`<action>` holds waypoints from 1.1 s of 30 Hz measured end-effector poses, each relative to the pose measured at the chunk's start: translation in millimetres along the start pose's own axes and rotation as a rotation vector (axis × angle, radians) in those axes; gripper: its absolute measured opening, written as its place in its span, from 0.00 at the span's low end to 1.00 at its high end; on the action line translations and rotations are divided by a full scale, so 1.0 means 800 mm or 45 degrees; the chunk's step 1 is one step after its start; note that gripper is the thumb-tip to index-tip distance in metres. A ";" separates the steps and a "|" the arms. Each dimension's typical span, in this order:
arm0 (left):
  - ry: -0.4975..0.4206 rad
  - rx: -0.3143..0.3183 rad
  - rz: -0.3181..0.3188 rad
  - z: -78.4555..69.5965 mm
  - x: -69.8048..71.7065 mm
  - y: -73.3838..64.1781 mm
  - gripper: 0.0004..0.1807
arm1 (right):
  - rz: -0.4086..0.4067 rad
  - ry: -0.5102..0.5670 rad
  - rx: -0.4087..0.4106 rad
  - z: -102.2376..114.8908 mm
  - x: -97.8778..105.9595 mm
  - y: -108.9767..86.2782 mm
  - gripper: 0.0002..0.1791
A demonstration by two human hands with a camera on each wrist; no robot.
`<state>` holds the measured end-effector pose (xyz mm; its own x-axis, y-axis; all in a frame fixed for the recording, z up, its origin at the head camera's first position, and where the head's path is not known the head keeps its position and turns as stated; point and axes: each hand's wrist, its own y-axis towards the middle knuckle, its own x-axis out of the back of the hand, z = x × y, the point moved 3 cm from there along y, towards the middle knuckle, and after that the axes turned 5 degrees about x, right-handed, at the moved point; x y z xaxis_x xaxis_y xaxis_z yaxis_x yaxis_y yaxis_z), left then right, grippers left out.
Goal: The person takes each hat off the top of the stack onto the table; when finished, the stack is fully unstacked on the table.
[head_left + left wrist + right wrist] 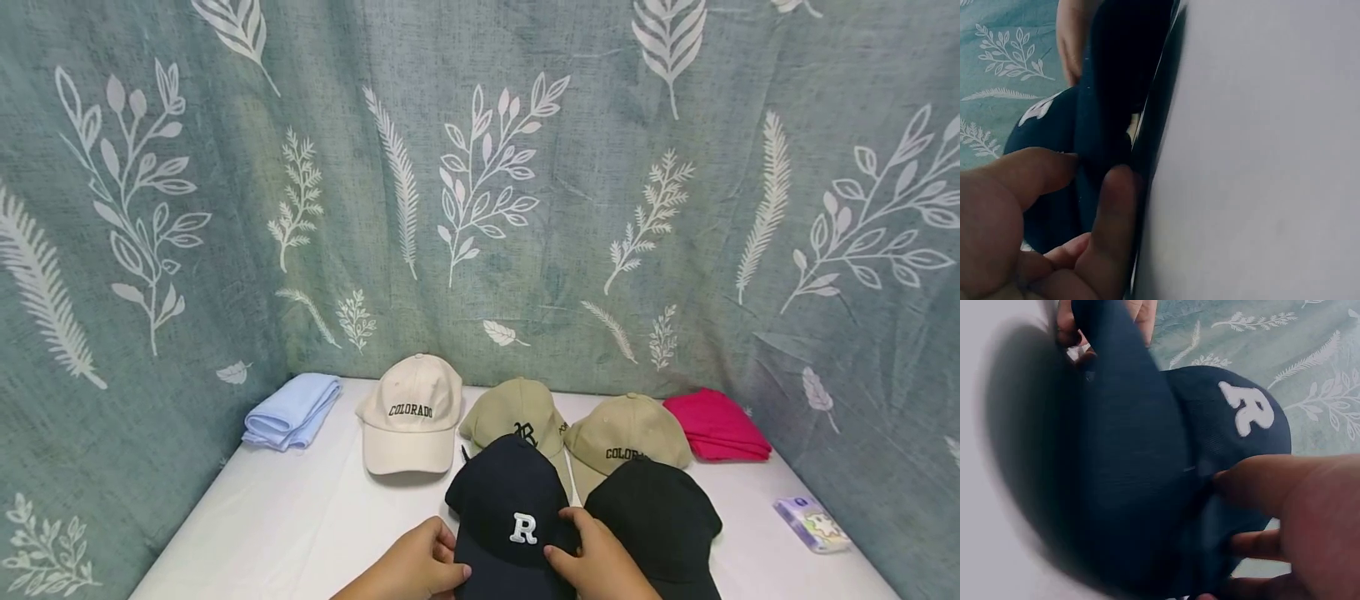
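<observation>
A navy baseball cap (504, 492) with a raised white R faces the front of the table. My left hand (423, 560) pinches its brim at the left side. In the left wrist view the thumb (1054, 169) lies above the brim and a finger (1115, 212) below it. On the other side my right hand (596, 554) grips the cap near where crown and brim meet. The right wrist view shows that thumb (1247, 478) on the cap, with the fingertips partly hidden. Close to the right hand sits a black cap (652, 517).
Behind stand a cream COLORADO cap (412, 417), an olive cap (517, 408) and a khaki cap (630, 429), the last two partly covered. Folded blue cloth (292, 408) lies back left, folded red cloth (716, 425) back right. A tissue pack (812, 525) rests near the right edge.
</observation>
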<state>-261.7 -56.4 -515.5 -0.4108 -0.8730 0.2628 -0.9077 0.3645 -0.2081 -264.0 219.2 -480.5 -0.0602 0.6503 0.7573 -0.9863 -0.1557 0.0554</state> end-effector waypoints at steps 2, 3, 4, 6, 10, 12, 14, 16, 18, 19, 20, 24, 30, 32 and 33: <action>0.030 0.009 -0.003 -0.001 0.002 0.001 0.15 | 0.030 -0.009 0.010 0.000 -0.002 0.000 0.31; 0.056 0.009 -0.004 -0.001 0.004 0.001 0.15 | 0.035 -0.020 0.007 0.000 -0.003 0.000 0.32; 0.076 0.010 0.001 -0.002 0.004 0.001 0.14 | 0.031 -0.027 0.004 0.000 -0.003 0.001 0.32; 0.101 0.019 0.016 -0.004 0.006 0.000 0.13 | 0.007 -0.036 -0.010 0.001 -0.003 0.000 0.32; 0.122 0.041 0.037 -0.007 0.006 -0.001 0.12 | -0.043 -0.060 -0.033 0.003 -0.001 -0.002 0.31; 0.132 0.056 0.043 -0.008 0.006 -0.001 0.11 | -0.070 -0.081 -0.038 0.005 0.000 -0.004 0.31; 0.121 0.060 0.051 -0.008 0.005 -0.001 0.10 | -0.106 -0.104 -0.038 0.007 0.001 -0.005 0.30; 0.107 0.051 0.055 -0.008 0.004 -0.001 0.09 | -0.144 -0.123 -0.036 0.008 0.003 -0.006 0.28; 0.100 0.029 0.052 -0.007 0.004 -0.002 0.08 | -0.174 -0.126 -0.039 0.009 0.004 -0.007 0.26; 0.093 0.024 0.049 -0.007 0.003 -0.002 0.08 | -0.188 -0.119 -0.039 0.009 0.005 -0.007 0.25; 0.094 0.017 0.046 -0.006 0.003 -0.002 0.08 | -0.200 -0.105 -0.045 0.009 0.005 -0.008 0.24; 0.082 0.028 0.055 -0.003 0.003 -0.002 0.09 | -0.260 -0.002 -0.072 0.009 0.006 -0.011 0.21; -0.002 0.095 0.098 -0.004 0.006 -0.003 0.11 | -0.346 0.120 -0.091 0.014 0.005 -0.011 0.19; -0.025 0.101 0.101 -0.004 0.008 -0.003 0.11 | -0.370 0.141 -0.100 0.016 0.005 -0.011 0.18; -0.035 0.099 0.103 -0.004 0.008 -0.003 0.11 | -0.382 0.149 -0.110 0.018 0.006 -0.012 0.18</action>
<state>-262.3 -61.8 -510.3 -0.4791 -0.8507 0.2162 -0.8617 0.4089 -0.3004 -252.6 213.2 -468.3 0.2224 0.7394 0.6354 -0.9718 0.1161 0.2050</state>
